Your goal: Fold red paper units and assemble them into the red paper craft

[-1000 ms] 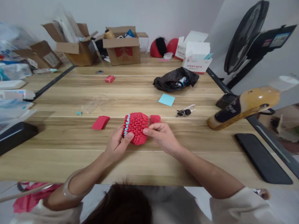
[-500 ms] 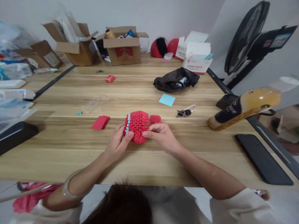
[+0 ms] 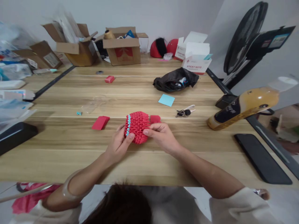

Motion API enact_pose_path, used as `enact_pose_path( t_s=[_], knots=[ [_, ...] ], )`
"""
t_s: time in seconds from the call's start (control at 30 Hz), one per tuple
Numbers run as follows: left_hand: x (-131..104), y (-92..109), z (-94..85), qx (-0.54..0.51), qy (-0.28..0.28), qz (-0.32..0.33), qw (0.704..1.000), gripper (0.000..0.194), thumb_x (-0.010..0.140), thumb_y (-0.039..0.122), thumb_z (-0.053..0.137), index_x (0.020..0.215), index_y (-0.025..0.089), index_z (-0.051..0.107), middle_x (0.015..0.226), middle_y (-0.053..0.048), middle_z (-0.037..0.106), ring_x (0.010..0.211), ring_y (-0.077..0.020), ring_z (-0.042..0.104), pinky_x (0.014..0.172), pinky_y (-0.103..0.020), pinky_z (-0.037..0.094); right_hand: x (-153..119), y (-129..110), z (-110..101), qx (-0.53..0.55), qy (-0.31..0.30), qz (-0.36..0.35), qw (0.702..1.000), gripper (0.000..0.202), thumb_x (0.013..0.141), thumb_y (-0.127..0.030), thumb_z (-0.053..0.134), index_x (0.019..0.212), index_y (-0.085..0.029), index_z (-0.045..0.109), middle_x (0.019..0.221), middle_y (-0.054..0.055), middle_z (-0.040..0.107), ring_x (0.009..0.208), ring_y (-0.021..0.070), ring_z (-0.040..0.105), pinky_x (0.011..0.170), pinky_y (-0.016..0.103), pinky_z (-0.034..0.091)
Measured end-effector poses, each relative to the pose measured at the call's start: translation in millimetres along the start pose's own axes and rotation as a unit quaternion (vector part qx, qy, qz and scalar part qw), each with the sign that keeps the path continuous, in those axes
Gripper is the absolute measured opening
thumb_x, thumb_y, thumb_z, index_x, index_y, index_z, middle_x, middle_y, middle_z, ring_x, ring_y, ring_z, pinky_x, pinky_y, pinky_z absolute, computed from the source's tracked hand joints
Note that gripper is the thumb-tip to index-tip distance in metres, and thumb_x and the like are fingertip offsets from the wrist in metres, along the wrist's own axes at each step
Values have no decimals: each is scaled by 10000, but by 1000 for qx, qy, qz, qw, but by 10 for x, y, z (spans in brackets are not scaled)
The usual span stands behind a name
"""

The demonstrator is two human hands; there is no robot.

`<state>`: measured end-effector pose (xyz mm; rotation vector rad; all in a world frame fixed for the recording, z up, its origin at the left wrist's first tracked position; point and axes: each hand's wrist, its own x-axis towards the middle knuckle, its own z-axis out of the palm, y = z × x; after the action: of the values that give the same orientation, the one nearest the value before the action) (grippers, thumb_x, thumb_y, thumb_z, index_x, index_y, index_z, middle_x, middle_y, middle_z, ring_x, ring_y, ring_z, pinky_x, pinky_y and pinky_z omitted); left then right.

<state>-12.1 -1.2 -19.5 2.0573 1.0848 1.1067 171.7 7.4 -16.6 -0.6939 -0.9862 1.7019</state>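
Observation:
A rounded red folded-paper piece [image 3: 139, 126] with a light blue band near its left side is held just above the wooden table. My left hand [image 3: 119, 143] wraps round its left end, thumb on the front. At its right edge my right hand [image 3: 162, 136] pinches with thumb and index finger against the red points; whether a small separate piece is between them is too small to tell. Just behind my right fingers lies red paper [image 3: 155, 119]. A small stack of red paper [image 3: 101, 123] is to the left.
On the table [image 3: 140, 168] are a blue paper square [image 3: 166, 100], keys [image 3: 185, 112], a black bag [image 3: 176, 80], a phone [image 3: 263, 158] and a tilted-looking bottle [image 3: 243, 107]. Cardboard boxes [image 3: 122, 51] stand at the back, a fan [image 3: 245, 37] at the right.
Both hands keep nearly the same places on the red paper piece. The piece has turned very slightly, and the whole view has shifted a little.

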Motion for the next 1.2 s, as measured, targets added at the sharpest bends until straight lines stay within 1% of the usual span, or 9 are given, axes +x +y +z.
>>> enact_pose_path(
  t_s=[0.13,0.23,0.37,0.57,0.7,0.77,0.83,1.1,1.2],
  knots=[
    [-23,-58,7,-46,38,-40,997,346,923,380,436,1163,174,574,1140,-106,615,1023,-249,572,926,-363,407,11,-28,9,53,-5,16,998,208,674,-397,740,731,-197,735,712,9,719,655,121,621,717,295,490],
    [-30,-86,5,-55,54,-50,996,344,924,381,434,1156,168,574,1103,-99,626,989,-239,580,902,-348,418,14,-25,-1,31,12,21,999,176,635,-350,774,701,-192,732,700,3,720,642,110,618,712,279,482],
    [-17,-75,0,-15,41,-18,999,327,923,379,432,1111,159,583,1070,-107,626,996,-246,568,920,-365,404,1,-2,6,0,37,10,999,141,615,-305,784,613,-184,713,646,-11,705,598,93,590,659,249,458],
    [3,-49,-2,21,34,19,999,323,926,380,417,1085,152,581,1088,-120,616,1013,-257,561,931,-396,404,-27,-30,26,-66,50,-23,996,195,658,-308,755,543,-171,677,561,-27,649,522,77,526,573,235,411],
    [3,-54,-6,-19,32,19,999,348,939,365,389,1190,173,535,1135,-117,601,1066,-255,544,963,-406,398,-8,-26,-19,-45,14,-30,998,166,697,-348,730,653,-189,719,653,-9,684,591,99,574,636,261,445],
    [0,-65,-7,-32,30,18,999,349,941,356,392,1213,181,523,1161,-115,593,1090,-256,536,981,-410,390,5,-16,-38,-17,11,-24,999,174,712,-374,715,715,-201,731,718,5,704,648,118,607,698,292,467],
    [-7,-77,-6,-36,30,16,999,344,937,352,403,1208,182,530,1165,-115,592,1087,-256,538,983,-412,392,12,-11,-41,-13,18,-19,1000,174,702,-371,724,703,-197,728,720,10,708,668,126,618,723,305,474],
    [-30,-54,15,-43,32,-8,999,363,921,402,432,1176,175,555,1168,-120,593,1054,-249,556,969,-403,405,-30,-79,32,-67,63,-48,995,186,668,-306,748,560,-174,675,582,-23,660,547,83,545,587,235,432],
    [-47,-60,23,-91,36,-42,994,395,915,420,439,1194,161,546,1147,-119,613,1054,-249,561,969,-400,417,-39,-93,40,-68,44,-52,995,167,684,-326,733,612,-180,697,614,-18,678,566,90,567,611,240,458]
  ],
)
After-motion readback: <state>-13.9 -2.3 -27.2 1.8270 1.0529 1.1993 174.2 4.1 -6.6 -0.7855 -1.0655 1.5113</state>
